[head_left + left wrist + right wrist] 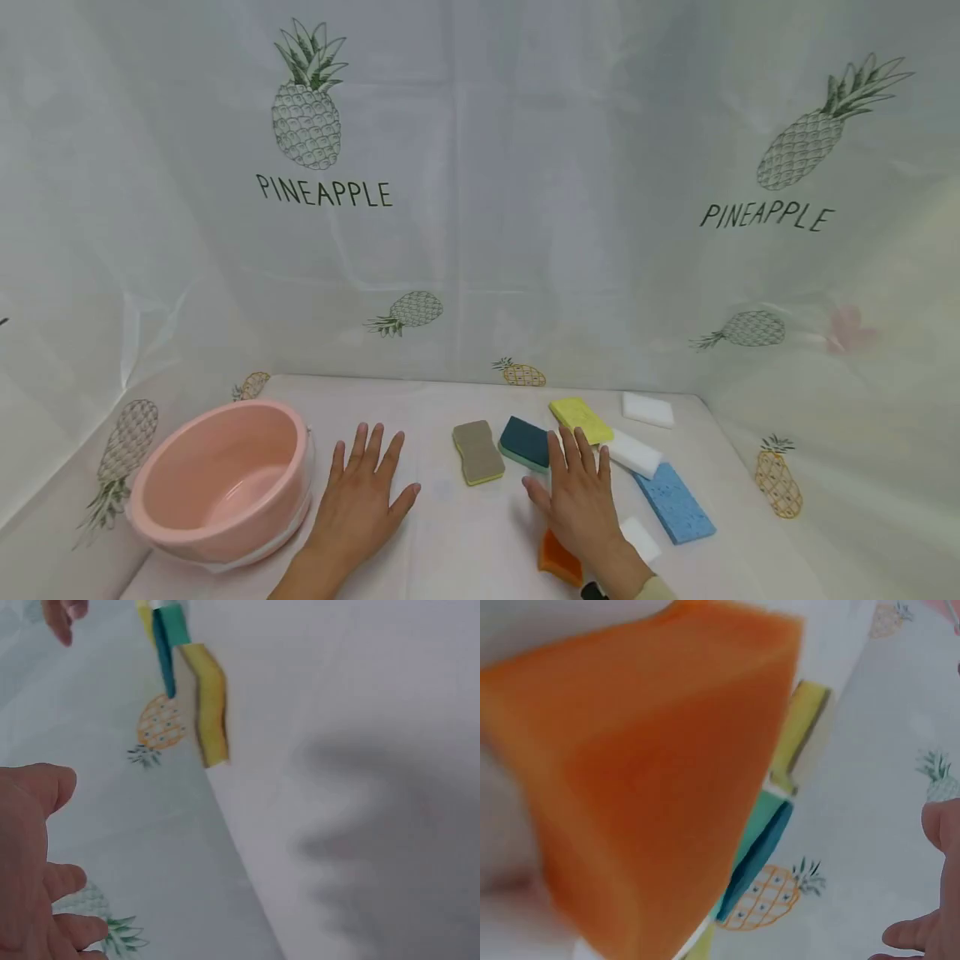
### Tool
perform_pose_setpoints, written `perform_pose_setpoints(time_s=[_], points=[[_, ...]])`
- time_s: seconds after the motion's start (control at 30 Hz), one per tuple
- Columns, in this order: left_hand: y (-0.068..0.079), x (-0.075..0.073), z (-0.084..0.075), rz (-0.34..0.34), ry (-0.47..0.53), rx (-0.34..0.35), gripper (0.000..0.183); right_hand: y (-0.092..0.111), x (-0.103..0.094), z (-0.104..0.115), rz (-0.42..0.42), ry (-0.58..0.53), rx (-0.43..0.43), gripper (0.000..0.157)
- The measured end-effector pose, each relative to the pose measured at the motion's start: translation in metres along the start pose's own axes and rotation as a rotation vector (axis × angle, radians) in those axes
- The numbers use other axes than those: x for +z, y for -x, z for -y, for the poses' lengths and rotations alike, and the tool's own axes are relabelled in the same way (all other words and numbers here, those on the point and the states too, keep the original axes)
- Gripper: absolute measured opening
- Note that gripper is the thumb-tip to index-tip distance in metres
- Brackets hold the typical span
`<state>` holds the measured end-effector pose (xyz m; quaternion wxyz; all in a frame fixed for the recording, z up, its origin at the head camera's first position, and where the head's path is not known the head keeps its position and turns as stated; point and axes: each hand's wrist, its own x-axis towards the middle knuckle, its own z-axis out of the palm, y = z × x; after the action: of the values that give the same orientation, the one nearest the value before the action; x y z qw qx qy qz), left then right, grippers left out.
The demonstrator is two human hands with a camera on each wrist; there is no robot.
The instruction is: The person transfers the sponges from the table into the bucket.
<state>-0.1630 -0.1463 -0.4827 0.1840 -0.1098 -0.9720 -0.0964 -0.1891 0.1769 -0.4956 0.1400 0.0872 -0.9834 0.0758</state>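
My left hand (358,504), fingers spread and straight, is held over the white table between a pink bucket (217,475) and a grey-and-yellow sponge (478,452). In the left wrist view its shadow falls on the tabletop and nothing is in its grasp. My right hand (579,500) has its fingers extended too, holding nothing. It overlaps an orange sponge (558,560), which looms large in the right wrist view. Just past its fingertips lie a dark teal-and-green sponge (525,442) and a yellow sponge (581,419).
To the right are a blue sponge (675,504) and several white sponges, one at the back (648,409), one beside the yellow sponge (633,452), one partly behind my right wrist (639,540). A pineapple-printed sheet (525,208) hangs around the table's back and sides.
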Motion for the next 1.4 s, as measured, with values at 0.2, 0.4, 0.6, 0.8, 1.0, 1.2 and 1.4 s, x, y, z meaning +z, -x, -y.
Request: perform_pose_setpoints(time_s=[0.2,0.4,0.6,0.8,1.0,1.2,1.4], points=[[-0.005,-0.029,0.002,-0.072,0.014,0.035,0.066,-0.003,0.003,0.015,-0.133,-0.095,-0.097,0.074],[-0.008,-0.068,0.018,-0.11,0.062,-0.013,0.057,-0.01,0.005,0.039,-0.239,-0.184,-0.208,0.066],[-0.001,-0.103,0.061,-0.009,0.082,-0.126,0.057,-0.017,0.0,0.074,-0.188,-0.251,-0.249,0.061],[0.012,-0.116,0.127,0.056,0.079,-0.188,0.06,-0.021,-0.006,0.111,-0.076,-0.287,-0.294,0.061],[0.032,-0.115,0.191,0.146,0.146,-0.289,0.069,-0.026,-0.004,0.146,-0.115,-0.26,-0.42,0.061],[0.047,-0.104,0.223,0.233,0.296,-0.372,0.075,-0.03,0.002,0.172,-0.155,-0.216,-0.509,0.06],[0.056,-0.099,0.222,0.198,0.331,-0.418,0.072,-0.027,0.006,0.185,-0.102,-0.194,-0.532,0.061]])
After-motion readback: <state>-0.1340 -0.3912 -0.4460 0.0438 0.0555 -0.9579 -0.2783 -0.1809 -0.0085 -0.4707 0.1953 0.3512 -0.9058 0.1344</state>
